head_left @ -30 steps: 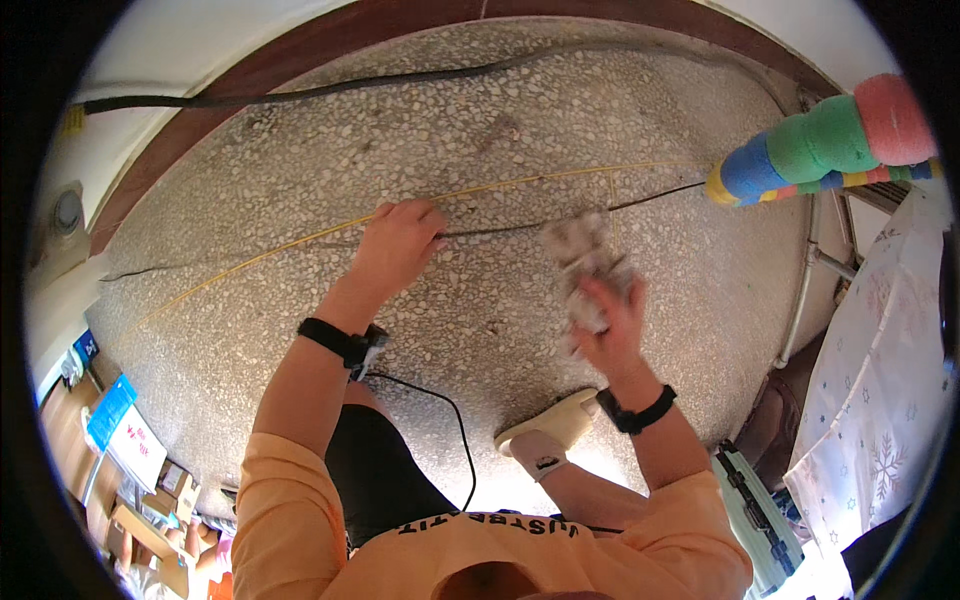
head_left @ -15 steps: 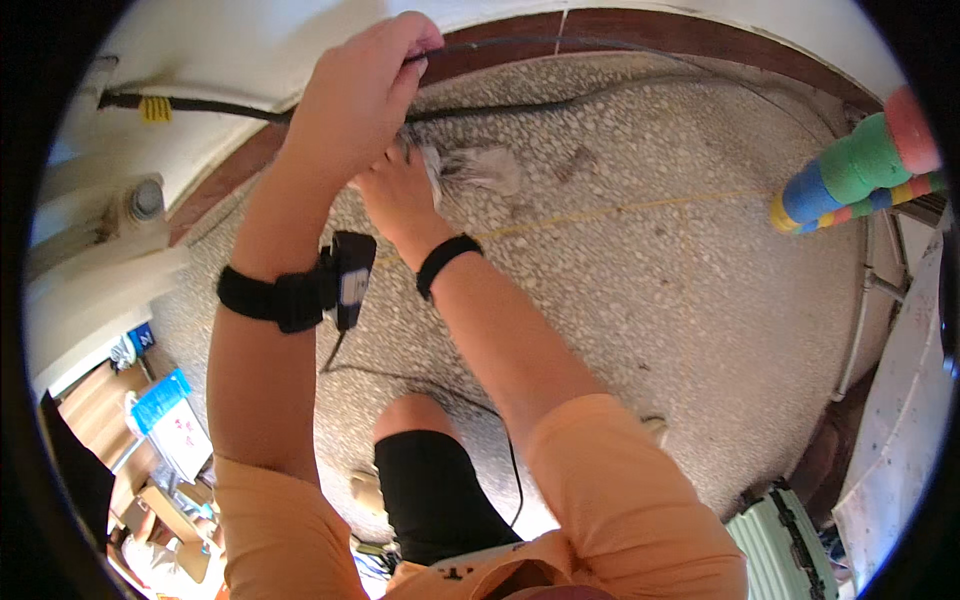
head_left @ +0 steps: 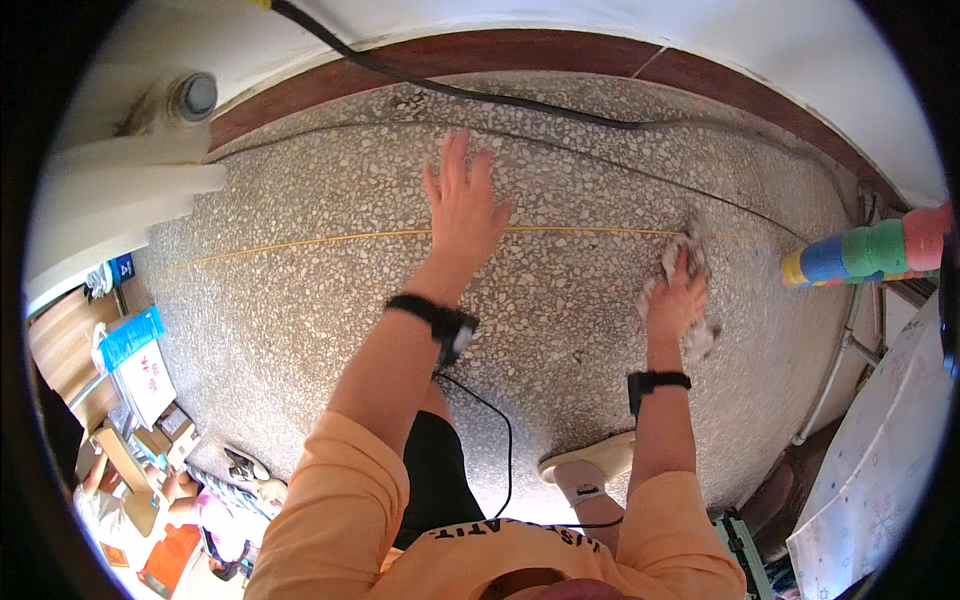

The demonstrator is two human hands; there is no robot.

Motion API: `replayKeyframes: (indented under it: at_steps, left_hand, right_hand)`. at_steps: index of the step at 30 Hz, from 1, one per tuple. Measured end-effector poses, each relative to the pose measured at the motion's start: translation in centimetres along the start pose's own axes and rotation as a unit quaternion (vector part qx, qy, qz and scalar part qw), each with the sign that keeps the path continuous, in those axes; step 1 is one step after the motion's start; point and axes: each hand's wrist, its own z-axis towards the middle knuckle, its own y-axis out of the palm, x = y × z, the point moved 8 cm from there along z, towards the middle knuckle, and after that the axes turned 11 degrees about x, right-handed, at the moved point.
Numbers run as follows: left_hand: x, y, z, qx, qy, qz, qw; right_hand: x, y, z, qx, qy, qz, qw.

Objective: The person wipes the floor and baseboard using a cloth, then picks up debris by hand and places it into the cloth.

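Note:
My right hand [head_left: 678,300] presses a grey-white rag [head_left: 697,342] on the speckled terrazzo floor [head_left: 560,300], with cloth showing beyond the fingers and beside them. The rag and fingers are somewhat blurred. My left hand [head_left: 466,212] holds nothing; its fingers are spread over the floor. Just beyond its fingertips runs a thin dark cable [head_left: 600,160] lying on the floor. A thicker black cable [head_left: 520,103] curves along the wall farther off.
A dark red baseboard [head_left: 560,48] edges the wall. A white pipe fitting [head_left: 195,97] juts out at far left. Stacked coloured cylinders [head_left: 860,253] stand right. Boxes [head_left: 175,430] and people [head_left: 220,525] are at lower left, a pale green suitcase [head_left: 742,550] at lower right.
My left hand has let go of the thin cable and come nearer; the cable now lies on the floor. My right hand has moved far right with the rag.

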Motion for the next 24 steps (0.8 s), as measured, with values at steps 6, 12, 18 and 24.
replayKeyframes:
  at_steps: [6, 12, 18, 24]
  left_hand:
    - [-9.6, 1.9, -9.6, -0.062, -0.198, 0.086, 0.974]
    - [-7.9, 2.7, -9.1, -0.024, -0.149, 0.151, 0.977]
    - [-9.3, 2.6, -10.1, -0.023, -0.155, 0.167, 0.974]
    - [-8.6, 2.4, -9.2, -0.026, -0.170, 0.165, 0.971]
  right_hand:
    - [-1.1, -2.5, -1.4, 0.072, 0.010, 0.244, 0.967]
    - [-24.5, -5.3, -1.2, -0.023, -0.296, 0.330, 0.896]
    - [-38.8, -8.2, 2.9, 0.041, -0.351, 0.429, 0.831]
    - [-44.6, -5.6, 6.4, -0.019, -0.381, 0.291, 0.877]
